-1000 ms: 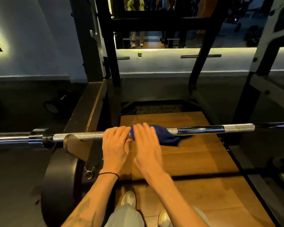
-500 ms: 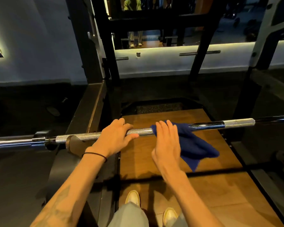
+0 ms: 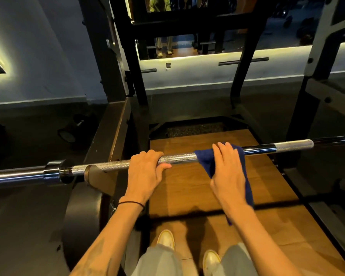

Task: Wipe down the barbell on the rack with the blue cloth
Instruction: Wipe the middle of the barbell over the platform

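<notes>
now | barbell (image 3: 179,157) chrome, knurled (racked) | left hand (image 3: 145,172) grips it | right hand (image 3: 227,172) presses blue cloth (image 3: 207,162) on it

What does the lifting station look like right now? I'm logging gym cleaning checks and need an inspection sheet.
Surface: wooden platform under the bar, bare where visible.
Job's things: barbell rests across the rack; blue cloth draped over its shaft, tail hanging down.
Clutter: dumbbell on the dark floor at left; spring collar clip hanging near the black weight plate.
Grips: left hand wrapped on bare knurling; right hand pressing the cloth onto the bar.
Cables: nothing seen.
Surroundings: black rack uprights, lit wall strip, mirror beyond.
</notes>
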A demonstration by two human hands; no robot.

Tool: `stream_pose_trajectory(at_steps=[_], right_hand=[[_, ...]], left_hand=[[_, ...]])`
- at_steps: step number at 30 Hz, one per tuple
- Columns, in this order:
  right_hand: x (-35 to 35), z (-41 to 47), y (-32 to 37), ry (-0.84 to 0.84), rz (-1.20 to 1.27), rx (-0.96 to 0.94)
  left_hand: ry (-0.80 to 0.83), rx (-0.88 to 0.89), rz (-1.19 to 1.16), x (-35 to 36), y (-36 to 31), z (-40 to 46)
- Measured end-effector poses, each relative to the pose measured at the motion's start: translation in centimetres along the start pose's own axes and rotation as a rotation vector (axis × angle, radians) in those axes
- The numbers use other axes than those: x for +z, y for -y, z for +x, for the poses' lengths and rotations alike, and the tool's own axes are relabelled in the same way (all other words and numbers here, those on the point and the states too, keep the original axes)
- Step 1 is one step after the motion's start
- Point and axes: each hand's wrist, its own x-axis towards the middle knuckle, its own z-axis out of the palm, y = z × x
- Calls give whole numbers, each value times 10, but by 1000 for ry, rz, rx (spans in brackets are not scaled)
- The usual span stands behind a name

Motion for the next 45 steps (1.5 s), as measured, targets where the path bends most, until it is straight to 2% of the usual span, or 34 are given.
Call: stream_pose_trajectory(at_steps=[2, 6, 8, 11, 13, 17, 19, 21, 25, 28, 30, 33, 35, 37, 38, 40, 42, 45], right_hand=[[5, -6, 33, 3, -86, 16], [19, -18, 95, 28, -164, -282], [16, -16, 96, 64, -80, -331], [5, -4, 61, 113, 79, -411], [2, 5, 28, 48, 97, -419], [2, 4, -3, -28, 171, -185], [7, -1, 16, -37, 146, -18], [13, -3, 52, -52, 108, 57], [11, -11, 99, 51, 26, -172], [-3, -7, 64, 146, -11, -368], [-7, 0, 26, 167, -34, -412], [-11, 2, -8, 58, 2, -176], [-10, -3, 7, 27, 38, 36], [-4, -8, 39, 11, 21, 112], [0, -10, 57, 14, -16, 66], [6, -17, 85, 26, -97, -151], [4, -19, 90, 56, -70, -315], [-11, -8, 61, 140, -30, -371]], left_hand=[[-92, -39, -60, 8, -6, -8], [-240, -119, -183, 16, -20, -16], [-249, -127, -214, 16, -19, -15], [-168, -144, -202, 13, -16, -13], [-114, -181, -190, 7, -17, -11], [134, -124, 92, -10, -21, 5], [208, -87, 134, -18, -21, 12], [251, -67, 111, -20, -19, 17], [326, -56, 77, -17, -15, 18], [249, -13, 40, -17, -13, 15], [240, 3, 51, -16, -12, 14], [217, -21, 86, -13, -12, 13], [168, -48, 91, -8, -15, 8], [93, -77, 59, -2, -19, 1], [56, -94, 42, 1, -21, -2], [-34, -138, 12, 6, -25, -7], [-93, -169, -4, 8, -29, -8], [-91, -203, -24, 8, -29, -6]])
